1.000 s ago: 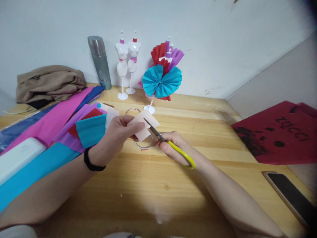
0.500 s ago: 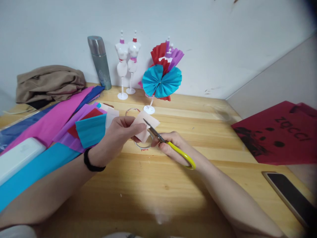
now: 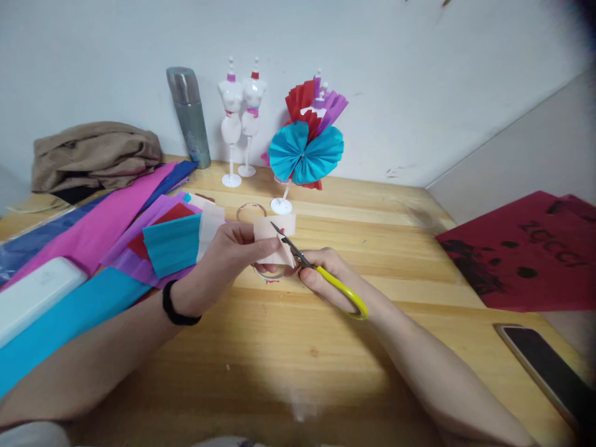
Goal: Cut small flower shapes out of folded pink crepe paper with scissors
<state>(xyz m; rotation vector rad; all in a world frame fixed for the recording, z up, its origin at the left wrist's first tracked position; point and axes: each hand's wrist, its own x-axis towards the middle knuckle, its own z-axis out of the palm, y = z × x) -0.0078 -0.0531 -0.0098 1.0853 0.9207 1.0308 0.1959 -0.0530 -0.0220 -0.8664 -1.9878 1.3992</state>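
Pinched between the thumb and fingers of my left hand (image 3: pixel 235 248) is a pale pink piece of paper (image 3: pixel 267 228). My right hand (image 3: pixel 321 270) grips a pair of scissors (image 3: pixel 339 288) with yellow handles, its fingers partly hidden behind them. The dark blades are parted slightly and lie at the paper's right side, with the tip pointing up and left. Below and behind the paper, rolls of tape (image 3: pixel 251 212) rest on the wooden table, one partly covered by my hands.
Mini mannequins (image 3: pixel 231 127) and one dressed in pleated paper (image 3: pixel 305 152) stand by the wall beside a flask (image 3: pixel 189 118). Coloured paper (image 3: pixel 172 245), a white case (image 3: pixel 40 298) and brown cloth (image 3: pixel 95 155) lie left. A red bag (image 3: pixel 521 251) and phone (image 3: pixel 544 366) are right.
The pale pink paper has turned in my left hand, so its upper edge now runs nearly level. The scissors stay in my right hand in almost the same place.
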